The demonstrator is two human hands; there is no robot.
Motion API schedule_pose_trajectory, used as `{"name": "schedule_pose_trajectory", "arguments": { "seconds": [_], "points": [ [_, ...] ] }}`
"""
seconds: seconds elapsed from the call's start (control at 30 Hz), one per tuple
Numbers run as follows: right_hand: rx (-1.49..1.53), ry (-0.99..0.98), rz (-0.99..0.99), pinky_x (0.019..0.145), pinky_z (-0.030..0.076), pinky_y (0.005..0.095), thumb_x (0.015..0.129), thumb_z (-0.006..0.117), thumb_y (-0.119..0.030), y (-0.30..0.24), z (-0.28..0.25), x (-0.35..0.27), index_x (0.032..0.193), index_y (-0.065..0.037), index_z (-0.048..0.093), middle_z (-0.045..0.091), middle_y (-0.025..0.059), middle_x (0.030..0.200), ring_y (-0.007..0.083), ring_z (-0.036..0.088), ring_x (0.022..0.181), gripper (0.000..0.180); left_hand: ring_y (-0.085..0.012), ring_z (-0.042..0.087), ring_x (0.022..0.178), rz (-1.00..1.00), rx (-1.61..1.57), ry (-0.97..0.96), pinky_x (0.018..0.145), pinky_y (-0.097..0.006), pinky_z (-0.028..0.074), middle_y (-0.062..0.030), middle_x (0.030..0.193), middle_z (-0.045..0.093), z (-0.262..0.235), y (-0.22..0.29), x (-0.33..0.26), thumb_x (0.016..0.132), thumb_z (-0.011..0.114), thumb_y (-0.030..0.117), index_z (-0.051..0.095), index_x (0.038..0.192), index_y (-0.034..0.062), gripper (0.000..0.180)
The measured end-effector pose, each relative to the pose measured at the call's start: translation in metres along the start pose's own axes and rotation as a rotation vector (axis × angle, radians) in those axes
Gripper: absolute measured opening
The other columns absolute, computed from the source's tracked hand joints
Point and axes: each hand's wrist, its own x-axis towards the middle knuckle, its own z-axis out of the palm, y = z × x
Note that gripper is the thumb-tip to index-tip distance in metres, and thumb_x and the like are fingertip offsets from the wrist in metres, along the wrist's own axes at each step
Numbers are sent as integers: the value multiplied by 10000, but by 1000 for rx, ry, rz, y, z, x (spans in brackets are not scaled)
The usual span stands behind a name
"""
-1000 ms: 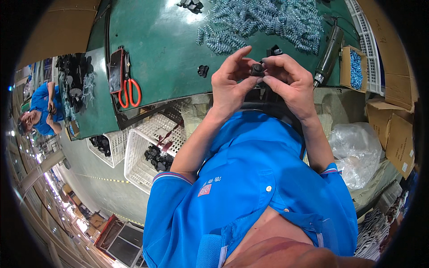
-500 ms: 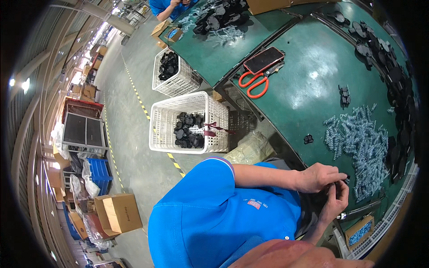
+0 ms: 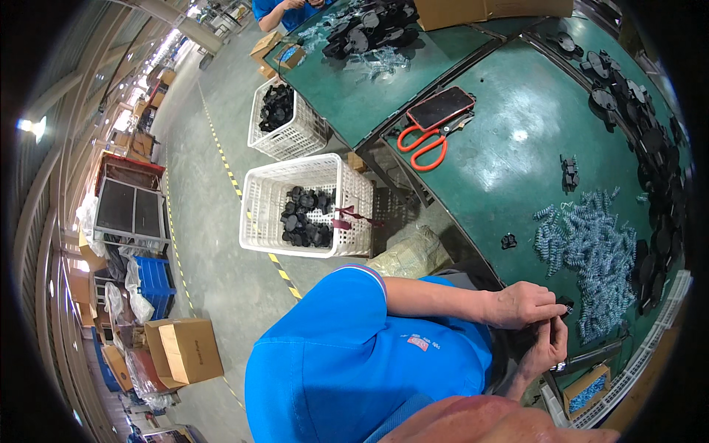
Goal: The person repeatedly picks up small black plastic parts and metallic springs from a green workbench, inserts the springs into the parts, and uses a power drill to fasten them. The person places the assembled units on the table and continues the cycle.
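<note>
My left hand (image 3: 523,304) is closed, its thumb and fingers pinched at the near edge of the green table. A small black plastic part (image 3: 566,305) sticks out past its fingertips, mostly covered by them. Just below, my right hand (image 3: 545,348) is also closed, with curled fingertips meeting the left ones at this part. Beside the hands lies a heap of small bluish metal springs (image 3: 602,262). A loose small black part (image 3: 509,241) rests to the left of the heap, and a few more black parts (image 3: 569,173) lie beyond it.
Orange-handled scissors (image 3: 427,150) and a phone (image 3: 442,108) lie at the table's left edge. Black round-ended parts (image 3: 653,159) line the right side. White crates (image 3: 251,214) with black pieces stand on the floor. A box of blue pieces (image 3: 591,391) is near my right arm. Another person (image 3: 284,13) works at the far table.
The whole view has shifted slightly. Both hands stay together at the small black part, with only a slight change in how the fingers lie.
</note>
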Motion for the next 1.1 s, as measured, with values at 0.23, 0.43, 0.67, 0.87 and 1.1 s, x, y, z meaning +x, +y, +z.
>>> {"name": "schedule_pose_trajectory", "arguments": {
  "seconds": [0.23, 0.43, 0.67, 0.87, 1.1],
  "points": [
    [-92, 2, -42, 839, 470, 252, 907, 653, -6, -1, -1, 0, 1061, 70, 644, 656, 55, 987, 122, 585, 898, 173, -244, 596, 686, -14, 25, 11, 556, -345, 488, -81, 816, 567, -2, 2, -4, 760, 632, 133, 593, 1149, -11, 417],
    [134, -15, 15, 703, 504, 238, 909, 622, 1, -1, -10, 10, 1054, 35, 642, 647, 69, 983, 127, 597, 819, 150, -297, 633, 869, -413, 23, 144, 776, -407, 515, -127, 933, 634, -85, -9, 4, 787, 717, 210, 588, 1097, 0, 396],
    [107, -82, -163, 635, 489, 227, 938, 598, -69, -14, -30, 24, 1078, 20, 636, 623, 71, 943, 118, 577, 741, 170, -174, 584, 607, -1111, 274, 1161, 506, -297, 458, -92, 785, 596, -436, -133, -111, 832, 616, 27, 522, 1157, -83, 356],
    [87, -9, -190, 649, 484, 254, 934, 595, -62, -18, -37, 20, 1086, 37, 629, 617, 76, 954, 126, 566, 748, 185, -141, 505, 470, -1396, 92, 1146, 413, -314, 347, -71, 701, 611, -528, -131, -115, 851, 576, 46, 607, 909, -13, 89],
    [-42, 139, -218, 718, 518, 255, 882, 672, -36, -52, -68, 20, 1088, 39, 648, 664, 71, 955, 135, 635, 819, 220, -177, 636, 858, -666, 132, 96, 758, -288, 505, -100, 944, 667, -170, -45, -20, 847, 666, 99, 669, 1164, 27, 326]
  ]
}}
